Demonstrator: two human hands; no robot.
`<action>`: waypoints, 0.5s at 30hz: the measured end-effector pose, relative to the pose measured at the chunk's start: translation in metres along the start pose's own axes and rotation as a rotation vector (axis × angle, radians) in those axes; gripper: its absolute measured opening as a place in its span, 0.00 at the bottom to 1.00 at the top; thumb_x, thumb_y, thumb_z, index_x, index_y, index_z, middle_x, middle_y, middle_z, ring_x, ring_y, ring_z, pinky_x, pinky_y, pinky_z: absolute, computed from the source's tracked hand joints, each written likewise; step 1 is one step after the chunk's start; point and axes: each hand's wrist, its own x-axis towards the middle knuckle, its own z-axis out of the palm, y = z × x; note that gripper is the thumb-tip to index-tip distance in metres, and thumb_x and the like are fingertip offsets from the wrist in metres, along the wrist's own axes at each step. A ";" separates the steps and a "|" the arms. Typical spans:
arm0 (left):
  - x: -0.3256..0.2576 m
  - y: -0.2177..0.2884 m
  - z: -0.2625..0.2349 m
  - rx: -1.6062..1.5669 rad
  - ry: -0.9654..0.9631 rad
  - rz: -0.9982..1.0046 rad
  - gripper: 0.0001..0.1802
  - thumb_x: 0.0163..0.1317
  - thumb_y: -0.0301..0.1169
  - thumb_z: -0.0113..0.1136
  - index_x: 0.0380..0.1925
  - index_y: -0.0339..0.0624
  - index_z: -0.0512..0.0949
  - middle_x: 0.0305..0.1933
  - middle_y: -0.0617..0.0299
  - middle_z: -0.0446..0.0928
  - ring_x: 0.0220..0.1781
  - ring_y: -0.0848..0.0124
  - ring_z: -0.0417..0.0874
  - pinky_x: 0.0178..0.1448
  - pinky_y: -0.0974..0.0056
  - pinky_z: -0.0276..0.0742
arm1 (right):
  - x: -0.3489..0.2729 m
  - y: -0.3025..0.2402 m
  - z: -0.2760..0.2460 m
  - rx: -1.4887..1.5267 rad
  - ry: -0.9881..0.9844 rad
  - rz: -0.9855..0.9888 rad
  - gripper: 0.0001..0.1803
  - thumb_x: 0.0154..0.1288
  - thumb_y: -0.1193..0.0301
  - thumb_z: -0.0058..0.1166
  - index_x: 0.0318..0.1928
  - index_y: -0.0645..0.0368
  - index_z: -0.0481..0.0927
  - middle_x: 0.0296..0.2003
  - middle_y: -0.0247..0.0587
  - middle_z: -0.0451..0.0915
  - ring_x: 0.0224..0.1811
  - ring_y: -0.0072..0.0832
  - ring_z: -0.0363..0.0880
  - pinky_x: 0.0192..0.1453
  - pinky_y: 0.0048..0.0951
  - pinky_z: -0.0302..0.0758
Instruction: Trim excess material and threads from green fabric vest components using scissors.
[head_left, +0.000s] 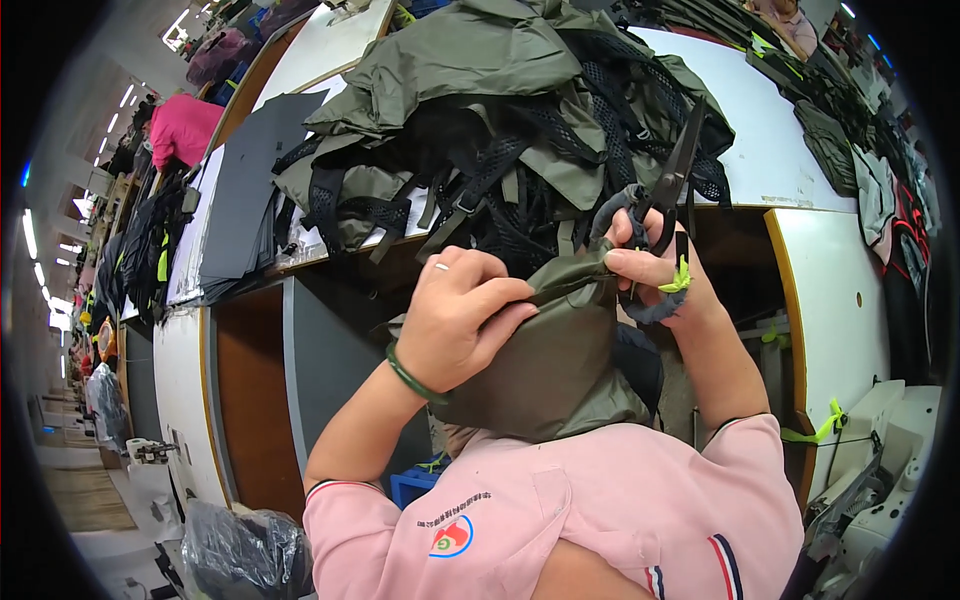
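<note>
Left grip [455,310], right grip [655,265] pinch olive-green fabric [550,360]; right carries long-bladed black scissors [682,155].
Lower-centre pink shirt [610,490]: printed logo [451,538]. Upper right: white table [770,150] edge.

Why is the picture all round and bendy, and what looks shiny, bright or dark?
In the head view, the wide fisheye lens leaves black corners and bends the edges of the white tabletop; in that same head view, a ceiling light glares at the left, the green cloth has a soft sheen, and the opening under the tabletop looks dark.
</note>
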 end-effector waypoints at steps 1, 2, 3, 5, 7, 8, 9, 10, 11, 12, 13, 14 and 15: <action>0.002 -0.001 0.004 -0.012 -0.002 0.020 0.09 0.53 0.24 0.69 0.35 0.42 0.83 0.37 0.60 0.77 0.39 0.62 0.75 0.46 0.61 0.68 | -0.001 -0.003 0.001 -0.001 0.011 -0.012 0.13 0.57 0.76 0.68 0.38 0.58 0.75 0.32 0.30 0.75 0.31 0.18 0.76 0.34 0.21 0.73; 0.005 -0.004 0.006 -0.031 0.048 0.080 0.05 0.57 0.22 0.66 0.34 0.40 0.81 0.36 0.61 0.77 0.36 0.66 0.75 0.43 0.65 0.69 | -0.001 -0.004 0.001 0.000 0.027 -0.024 0.13 0.57 0.76 0.68 0.38 0.58 0.75 0.32 0.30 0.75 0.31 0.17 0.76 0.34 0.20 0.73; 0.004 -0.004 0.007 -0.033 0.052 0.080 0.05 0.57 0.22 0.66 0.34 0.40 0.81 0.36 0.61 0.77 0.36 0.66 0.75 0.43 0.65 0.69 | -0.001 -0.005 0.000 -0.004 0.027 -0.023 0.13 0.57 0.76 0.68 0.38 0.58 0.75 0.32 0.30 0.75 0.31 0.17 0.76 0.34 0.20 0.73; 0.001 -0.003 0.006 -0.524 -0.004 -0.324 0.03 0.64 0.24 0.63 0.36 0.37 0.79 0.35 0.64 0.77 0.34 0.74 0.74 0.41 0.71 0.68 | 0.000 -0.006 -0.007 -0.226 0.130 -0.060 0.13 0.56 0.77 0.66 0.37 0.57 0.73 0.29 0.32 0.78 0.27 0.17 0.74 0.32 0.19 0.71; -0.001 -0.010 0.006 -0.626 -0.048 -0.358 0.05 0.69 0.26 0.58 0.39 0.36 0.76 0.35 0.69 0.75 0.35 0.81 0.71 0.41 0.76 0.66 | -0.003 -0.008 -0.014 -0.336 0.179 -0.113 0.11 0.57 0.78 0.66 0.36 0.58 0.74 0.30 0.33 0.80 0.29 0.16 0.75 0.33 0.19 0.71; -0.001 -0.012 0.005 -0.716 -0.089 -0.399 0.05 0.70 0.27 0.58 0.39 0.36 0.76 0.35 0.70 0.74 0.35 0.82 0.70 0.41 0.76 0.66 | -0.005 -0.012 -0.018 -0.468 0.204 -0.194 0.11 0.58 0.76 0.67 0.36 0.59 0.76 0.31 0.31 0.80 0.30 0.15 0.75 0.35 0.18 0.71; -0.001 -0.014 0.006 -0.808 -0.130 -0.438 0.05 0.71 0.28 0.57 0.40 0.36 0.75 0.35 0.72 0.73 0.35 0.83 0.70 0.41 0.77 0.67 | -0.006 -0.016 -0.019 -0.601 0.230 -0.275 0.11 0.59 0.74 0.69 0.36 0.60 0.77 0.32 0.30 0.79 0.32 0.14 0.75 0.37 0.18 0.71; -0.001 -0.015 0.008 -0.810 -0.126 -0.437 0.05 0.71 0.28 0.57 0.40 0.36 0.75 0.35 0.72 0.73 0.35 0.83 0.70 0.41 0.77 0.67 | -0.007 -0.023 -0.018 -0.613 0.212 -0.328 0.12 0.57 0.75 0.70 0.37 0.61 0.78 0.33 0.31 0.80 0.32 0.14 0.74 0.38 0.18 0.71; 0.000 -0.016 0.011 -0.881 -0.165 -0.457 0.05 0.71 0.28 0.57 0.41 0.37 0.75 0.34 0.72 0.72 0.35 0.83 0.69 0.41 0.77 0.66 | -0.010 -0.032 -0.013 -0.617 0.213 -0.325 0.12 0.57 0.75 0.70 0.37 0.61 0.78 0.33 0.31 0.80 0.32 0.14 0.74 0.38 0.18 0.71; 0.003 -0.014 0.015 -0.947 -0.209 -0.474 0.05 0.71 0.28 0.57 0.41 0.37 0.75 0.34 0.73 0.72 0.35 0.84 0.69 0.41 0.77 0.66 | -0.014 -0.042 -0.008 -0.628 0.110 -0.336 0.13 0.57 0.75 0.71 0.38 0.61 0.78 0.33 0.31 0.80 0.33 0.15 0.75 0.38 0.19 0.72; 0.006 -0.012 0.018 -0.948 -0.212 -0.472 0.05 0.71 0.28 0.57 0.41 0.37 0.75 0.34 0.73 0.72 0.35 0.84 0.69 0.41 0.77 0.66 | -0.016 -0.048 -0.004 -0.637 0.006 -0.345 0.14 0.56 0.75 0.72 0.38 0.61 0.78 0.33 0.31 0.80 0.33 0.16 0.76 0.39 0.20 0.73; 0.008 -0.012 0.021 -1.039 -0.251 -0.512 0.05 0.71 0.29 0.57 0.40 0.38 0.75 0.34 0.73 0.71 0.35 0.84 0.68 0.40 0.76 0.66 | -0.015 -0.050 -0.001 -0.723 -0.089 -0.375 0.15 0.54 0.76 0.72 0.39 0.62 0.78 0.34 0.33 0.81 0.34 0.17 0.77 0.40 0.21 0.74; 0.010 -0.011 0.024 -1.129 -0.290 -0.553 0.05 0.71 0.29 0.56 0.39 0.39 0.75 0.34 0.74 0.71 0.35 0.85 0.67 0.39 0.76 0.65 | -0.013 -0.048 0.000 -0.812 -0.154 -0.326 0.17 0.53 0.75 0.73 0.37 0.64 0.75 0.31 0.37 0.80 0.31 0.20 0.75 0.38 0.25 0.74</action>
